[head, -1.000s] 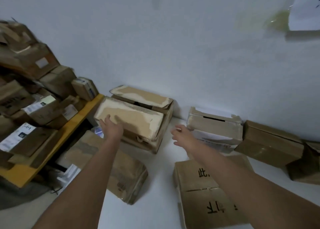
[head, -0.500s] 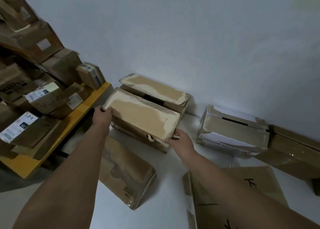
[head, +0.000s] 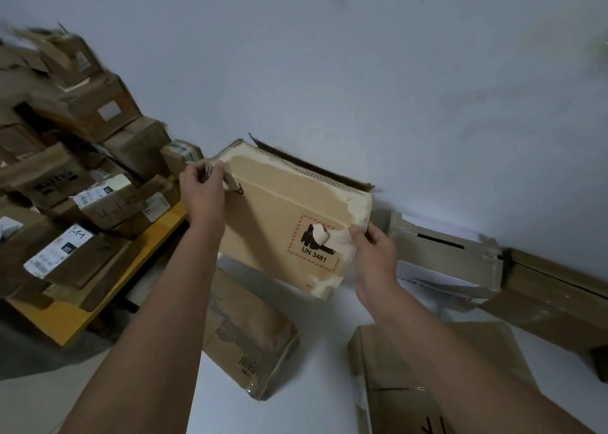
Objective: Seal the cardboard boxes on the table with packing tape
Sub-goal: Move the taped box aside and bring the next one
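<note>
Head view: worn cardboard box [head: 289, 223] lifted clear of the white table [head: 329, 361], tilted, labelled side toward the camera, one flap open at the back. Left hand [head: 201, 194] pinching the upper left corner; right hand [head: 375, 249] gripping the lower right edge beside the torn UN 3481 label [head: 316, 243]. No tape in sight. Best to set it flat between the other boxes [head: 447, 259], flaps up, fold them shut and square the seam before taping.
</note>
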{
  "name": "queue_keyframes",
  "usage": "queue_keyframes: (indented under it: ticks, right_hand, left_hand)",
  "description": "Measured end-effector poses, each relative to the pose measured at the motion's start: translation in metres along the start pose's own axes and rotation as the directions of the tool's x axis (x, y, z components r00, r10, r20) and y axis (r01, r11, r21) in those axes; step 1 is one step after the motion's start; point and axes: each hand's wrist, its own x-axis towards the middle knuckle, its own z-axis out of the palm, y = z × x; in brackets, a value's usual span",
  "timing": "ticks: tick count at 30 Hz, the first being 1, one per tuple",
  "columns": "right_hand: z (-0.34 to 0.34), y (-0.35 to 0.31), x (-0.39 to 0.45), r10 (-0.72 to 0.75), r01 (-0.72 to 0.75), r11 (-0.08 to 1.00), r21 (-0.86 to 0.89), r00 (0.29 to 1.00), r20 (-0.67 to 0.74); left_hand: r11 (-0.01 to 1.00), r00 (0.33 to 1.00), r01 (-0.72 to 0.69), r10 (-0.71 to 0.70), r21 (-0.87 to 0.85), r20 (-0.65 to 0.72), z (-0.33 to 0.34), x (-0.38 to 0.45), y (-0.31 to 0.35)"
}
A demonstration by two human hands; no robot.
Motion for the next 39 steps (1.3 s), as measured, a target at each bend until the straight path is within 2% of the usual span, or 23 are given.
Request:
queue_keyframes:
  ticks: [2, 8, 12, 16, 19, 24, 29, 35, 39]
  right_hand:
    - [-0.002, -0.015, -0.006, -0.008, 0.008, 0.999, 0.031, 1.000, 0.000]
    - [-0.021, -0.074, -0.049, -0.153, 0.146, 0.981, 0.130, 0.987, 0.041]
    - [-0.068, -0.108, -0.079, -0.284, 0.285, 0.949, 0.138, 0.958, -0.027]
    - [-0.143, -0.128, -0.115, -0.425, 0.433, 0.900, 0.054, 0.897, -0.123]
    - [-0.203, -0.130, -0.148, -0.466, 0.483, 0.875, 0.034, 0.859, -0.211]
    - [-0.291, -0.114, -0.197, -0.472, 0.501, 0.865, 0.008, 0.821, -0.321]
    - [-0.357, -0.089, -0.241, -0.430, 0.459, 0.888, -0.015, 0.819, -0.379]
    - [-0.406, -0.049, -0.286, -0.331, 0.360, 0.932, -0.041, 0.798, -0.503]
    - [-0.428, -0.031, -0.305, -0.293, 0.323, 0.946, -0.037, 0.800, -0.523]
  left_hand:
    - [0.999, 0.999, -0.047, 0.047, -0.004, -0.019, 0.000, -0.009, 0.021]
    - [0.984, 0.990, -0.135, 0.130, -0.119, -0.049, -0.023, -0.041, 0.096]
    - [0.950, 0.985, -0.172, 0.169, -0.260, -0.032, -0.028, -0.112, 0.129]
    - [0.925, 0.990, -0.103, 0.132, -0.365, 0.055, -0.020, -0.204, 0.133]
    - [0.916, 0.986, -0.038, 0.099, -0.399, 0.133, -0.013, -0.268, 0.126]
    - [0.918, 0.962, 0.048, 0.064, -0.392, 0.267, -0.006, -0.360, 0.104]
    - [0.936, 0.939, 0.090, 0.034, -0.340, 0.342, -0.020, -0.436, 0.077]
    - [0.962, 0.904, 0.129, -0.015, -0.240, 0.427, -0.048, -0.500, 0.041]
    - [0.976, 0.899, 0.113, -0.021, -0.185, 0.437, -0.063, -0.524, 0.032]
